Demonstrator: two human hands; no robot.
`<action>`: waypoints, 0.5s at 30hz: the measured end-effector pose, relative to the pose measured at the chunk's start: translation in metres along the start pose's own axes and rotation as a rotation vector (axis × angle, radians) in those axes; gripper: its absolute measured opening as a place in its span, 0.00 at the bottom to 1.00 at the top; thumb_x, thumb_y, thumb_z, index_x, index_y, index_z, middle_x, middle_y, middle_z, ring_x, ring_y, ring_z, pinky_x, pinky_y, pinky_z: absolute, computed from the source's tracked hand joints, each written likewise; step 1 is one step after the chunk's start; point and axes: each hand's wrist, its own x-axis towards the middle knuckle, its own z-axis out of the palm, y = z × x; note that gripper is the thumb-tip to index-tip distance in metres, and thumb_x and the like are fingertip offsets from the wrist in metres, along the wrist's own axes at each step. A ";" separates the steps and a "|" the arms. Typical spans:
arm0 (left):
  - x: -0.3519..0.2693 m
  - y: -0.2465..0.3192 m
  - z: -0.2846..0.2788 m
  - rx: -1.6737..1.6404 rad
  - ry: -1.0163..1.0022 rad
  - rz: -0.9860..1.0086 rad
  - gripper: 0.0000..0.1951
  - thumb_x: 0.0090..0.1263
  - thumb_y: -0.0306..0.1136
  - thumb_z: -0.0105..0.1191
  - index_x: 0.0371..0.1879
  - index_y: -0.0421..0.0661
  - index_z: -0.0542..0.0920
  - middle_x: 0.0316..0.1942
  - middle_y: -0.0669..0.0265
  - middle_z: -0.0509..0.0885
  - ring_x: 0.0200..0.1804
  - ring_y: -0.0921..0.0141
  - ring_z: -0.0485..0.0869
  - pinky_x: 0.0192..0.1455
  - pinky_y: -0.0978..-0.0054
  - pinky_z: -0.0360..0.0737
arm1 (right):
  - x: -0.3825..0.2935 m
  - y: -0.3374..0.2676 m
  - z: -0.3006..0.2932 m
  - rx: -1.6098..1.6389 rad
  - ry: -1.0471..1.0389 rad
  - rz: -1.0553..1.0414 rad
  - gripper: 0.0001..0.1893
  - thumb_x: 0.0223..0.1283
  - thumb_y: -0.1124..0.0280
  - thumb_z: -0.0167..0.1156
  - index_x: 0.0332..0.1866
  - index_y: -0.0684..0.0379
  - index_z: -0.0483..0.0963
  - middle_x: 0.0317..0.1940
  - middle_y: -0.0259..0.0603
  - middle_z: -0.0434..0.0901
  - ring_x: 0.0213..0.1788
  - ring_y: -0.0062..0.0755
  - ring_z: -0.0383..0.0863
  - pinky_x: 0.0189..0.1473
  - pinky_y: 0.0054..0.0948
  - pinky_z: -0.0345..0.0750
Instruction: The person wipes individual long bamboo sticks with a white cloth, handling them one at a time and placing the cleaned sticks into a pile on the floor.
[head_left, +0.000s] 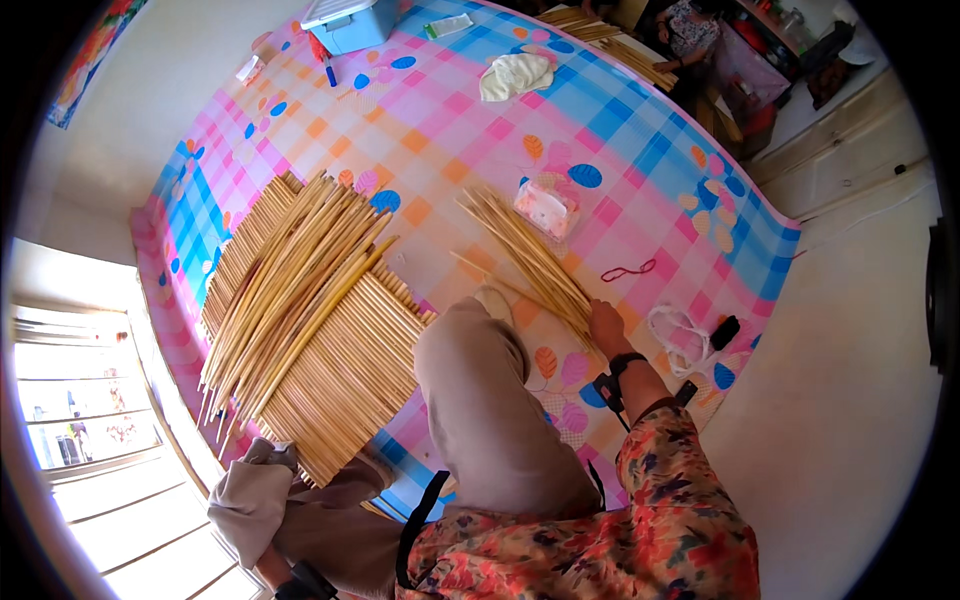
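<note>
My right hand (607, 327) grips a small bundle of dry, straw-coloured stalks (529, 259) close to its near end. The bundle lies on the patterned sheet to the right of my bent knee. At lower left, a grey cloth (253, 495) covers my left hand, and only the wrist with its black strap shows, so the fingers are hidden. Close beyond that cloth is a mat of stalks laid side by side (352, 360). A thick heap of loose stalks (289, 277) lies across the mat.
A tissue pack (547, 210), a dark red cord (628, 271) and a white cable (679, 337) lie to the right. Farther off are a cream cloth (516, 76) and a blue storage box (352, 28). Another person (686, 37) sits at upper right near more stalks.
</note>
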 end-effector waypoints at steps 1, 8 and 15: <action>0.001 -0.004 0.000 0.008 -0.005 -0.009 0.12 0.48 0.37 0.60 0.23 0.41 0.76 0.22 0.55 0.78 0.28 0.58 0.78 0.31 0.66 0.73 | 0.002 -0.001 0.003 -0.018 -0.028 0.014 0.09 0.54 0.77 0.51 0.41 0.62 0.71 0.39 0.53 0.76 0.44 0.50 0.77 0.42 0.40 0.76; 0.009 -0.017 0.011 0.015 -0.010 -0.031 0.12 0.48 0.37 0.60 0.25 0.42 0.76 0.24 0.55 0.78 0.29 0.58 0.78 0.32 0.67 0.73 | 0.010 -0.008 0.037 -0.060 -0.041 0.006 0.07 0.53 0.77 0.50 0.34 0.66 0.75 0.37 0.56 0.77 0.41 0.51 0.79 0.41 0.41 0.77; 0.013 -0.023 0.018 0.025 -0.012 -0.059 0.13 0.48 0.37 0.61 0.27 0.42 0.77 0.25 0.55 0.79 0.30 0.58 0.78 0.34 0.67 0.73 | 0.007 -0.017 0.052 -0.087 0.020 -0.039 0.07 0.53 0.78 0.50 0.31 0.67 0.76 0.34 0.56 0.78 0.41 0.52 0.80 0.41 0.41 0.77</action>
